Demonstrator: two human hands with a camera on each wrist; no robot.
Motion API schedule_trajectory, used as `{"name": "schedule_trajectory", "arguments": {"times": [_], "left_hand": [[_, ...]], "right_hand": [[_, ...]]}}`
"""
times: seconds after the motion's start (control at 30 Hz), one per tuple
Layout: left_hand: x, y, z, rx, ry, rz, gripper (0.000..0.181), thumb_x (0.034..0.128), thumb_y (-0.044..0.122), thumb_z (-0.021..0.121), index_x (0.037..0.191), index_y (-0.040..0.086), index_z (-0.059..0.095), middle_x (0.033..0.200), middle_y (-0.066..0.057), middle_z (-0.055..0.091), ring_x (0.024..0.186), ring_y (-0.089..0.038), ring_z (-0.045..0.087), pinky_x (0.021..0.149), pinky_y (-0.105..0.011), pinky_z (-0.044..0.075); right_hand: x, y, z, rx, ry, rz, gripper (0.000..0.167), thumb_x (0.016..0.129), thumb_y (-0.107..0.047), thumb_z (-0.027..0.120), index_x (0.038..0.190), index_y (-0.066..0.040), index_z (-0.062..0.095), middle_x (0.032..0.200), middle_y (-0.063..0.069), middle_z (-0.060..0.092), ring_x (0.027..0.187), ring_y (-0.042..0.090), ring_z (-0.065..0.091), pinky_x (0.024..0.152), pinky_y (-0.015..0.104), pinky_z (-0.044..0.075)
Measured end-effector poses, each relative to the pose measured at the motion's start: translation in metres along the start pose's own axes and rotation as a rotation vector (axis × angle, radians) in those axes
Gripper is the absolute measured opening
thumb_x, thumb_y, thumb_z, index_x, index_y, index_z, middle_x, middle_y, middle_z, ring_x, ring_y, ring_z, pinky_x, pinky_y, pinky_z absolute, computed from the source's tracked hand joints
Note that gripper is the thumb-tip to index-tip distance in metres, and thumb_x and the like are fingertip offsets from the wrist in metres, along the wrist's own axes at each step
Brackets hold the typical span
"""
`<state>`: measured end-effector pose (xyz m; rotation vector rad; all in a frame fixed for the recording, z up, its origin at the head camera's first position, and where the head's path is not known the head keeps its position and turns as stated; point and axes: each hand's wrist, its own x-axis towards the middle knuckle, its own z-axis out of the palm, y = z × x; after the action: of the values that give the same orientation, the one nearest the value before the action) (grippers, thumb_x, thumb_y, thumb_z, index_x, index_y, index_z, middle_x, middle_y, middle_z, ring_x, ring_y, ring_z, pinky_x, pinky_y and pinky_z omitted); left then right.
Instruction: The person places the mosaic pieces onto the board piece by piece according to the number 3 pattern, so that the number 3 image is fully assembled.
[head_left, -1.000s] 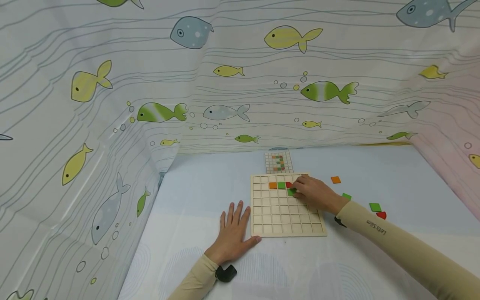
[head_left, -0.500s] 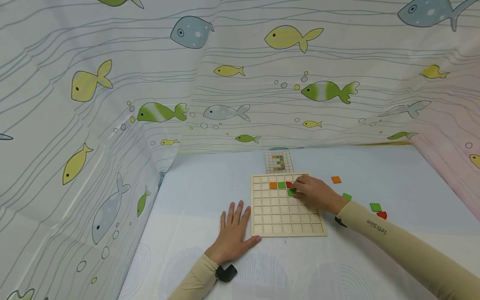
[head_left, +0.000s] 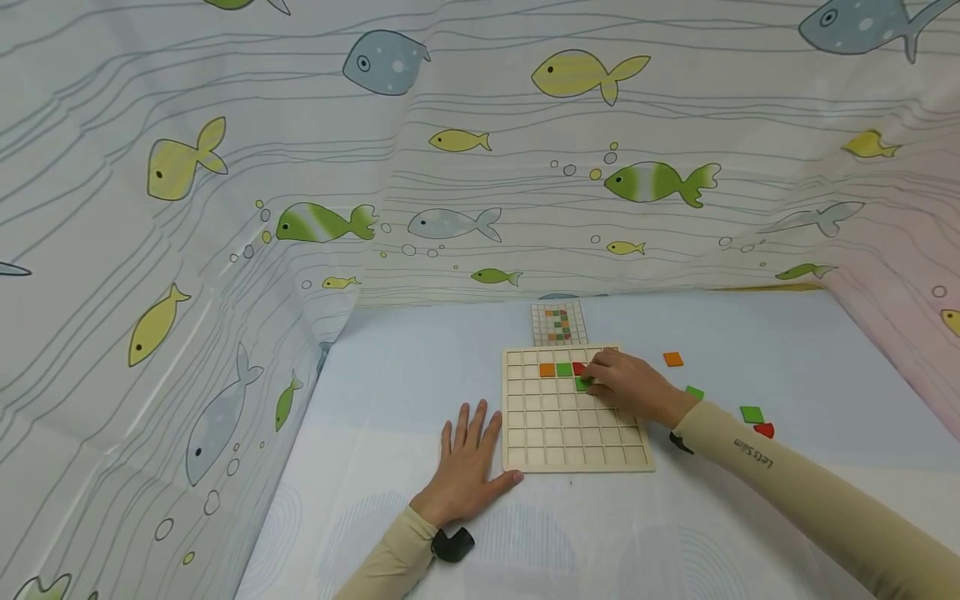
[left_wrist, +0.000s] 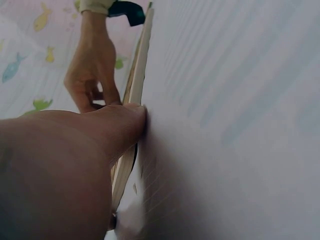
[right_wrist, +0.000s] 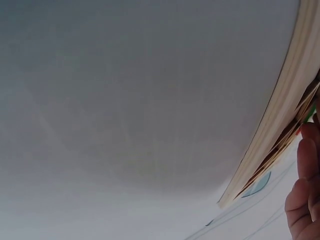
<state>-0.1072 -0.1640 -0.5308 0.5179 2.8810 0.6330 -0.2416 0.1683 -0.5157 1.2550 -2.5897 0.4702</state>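
Observation:
A wooden grid board [head_left: 562,427] lies on the table, with an orange square [head_left: 547,370], a green square [head_left: 564,369] and a red piece [head_left: 579,367] in a row. Below the red piece, the right hand [head_left: 630,387] has its bent fingers on a green tile [head_left: 582,384], partly hidden by them. The left hand [head_left: 465,467] lies spread at the board's left edge, its thumb at the lower left corner. In the left wrist view the left thumb [left_wrist: 120,122] touches the board's side. The right wrist view shows curled fingers [right_wrist: 306,155] beside the board edge [right_wrist: 270,117].
A patterned card [head_left: 558,324] lies behind the board. To the right are an orange square [head_left: 672,359], two green pieces [head_left: 752,414] and a red piece [head_left: 764,430], close to the right forearm. A fish-print curtain [head_left: 480,183] stands behind and at the left.

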Motion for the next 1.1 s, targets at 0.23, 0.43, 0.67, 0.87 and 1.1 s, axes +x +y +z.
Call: {"name": "schedule_trajectory", "arguments": {"times": [0.23,0.43,0.67,0.87,1.1], "left_hand": [[0.001,0.001,-0.001,-0.001,-0.005,0.004,0.096,0.1013,0.062,0.058,0.169,0.006,0.022,0.179,-0.020,0.005,0.164,-0.047,-0.005,0.126,-0.075,0.003],[0.001,0.000,-0.002,0.003,-0.010,0.002,0.096,0.1015,0.063,0.058,0.169,0.006,0.022,0.179,-0.020,0.005,0.164,-0.047,-0.005,0.126,-0.075,0.004],[0.001,0.000,-0.001,0.001,-0.003,-0.004,0.095,0.1011,0.063,0.059,0.169,0.006,0.023,0.178,-0.020,0.006,0.164,-0.047,-0.005,0.126,-0.075,0.003],[0.002,-0.001,0.000,-0.008,-0.011,-0.009,0.096,0.1009,0.064,0.059,0.169,0.006,0.022,0.179,-0.020,0.005,0.165,-0.046,-0.006,0.126,-0.074,0.003],[0.002,-0.001,-0.001,-0.008,-0.014,-0.006,0.096,0.1010,0.063,0.059,0.169,0.006,0.023,0.179,-0.020,0.005,0.165,-0.045,-0.006,0.126,-0.074,0.002]], "right_hand": [[0.000,-0.001,-0.001,0.003,0.023,0.002,0.025,0.086,-0.011,0.089,0.107,-0.008,0.077,0.104,0.005,0.072,0.099,0.020,0.069,0.086,0.039,0.063],[-0.001,0.002,-0.004,-0.006,0.038,-0.003,0.023,0.087,-0.011,0.089,0.107,-0.007,0.078,0.104,0.005,0.072,0.098,0.020,0.068,0.084,0.037,0.063],[-0.005,0.007,-0.020,0.002,0.024,0.065,0.022,0.090,-0.011,0.086,0.110,-0.006,0.077,0.105,0.006,0.071,0.097,0.021,0.065,0.078,0.036,0.062],[-0.015,0.014,-0.035,-0.008,-0.005,0.158,0.021,0.090,-0.011,0.086,0.109,-0.006,0.079,0.105,0.005,0.072,0.099,0.021,0.067,0.082,0.039,0.062],[-0.035,0.024,-0.048,-0.035,-0.051,0.229,0.022,0.090,-0.011,0.086,0.110,-0.008,0.079,0.105,0.006,0.072,0.097,0.022,0.066,0.082,0.042,0.062]]}}
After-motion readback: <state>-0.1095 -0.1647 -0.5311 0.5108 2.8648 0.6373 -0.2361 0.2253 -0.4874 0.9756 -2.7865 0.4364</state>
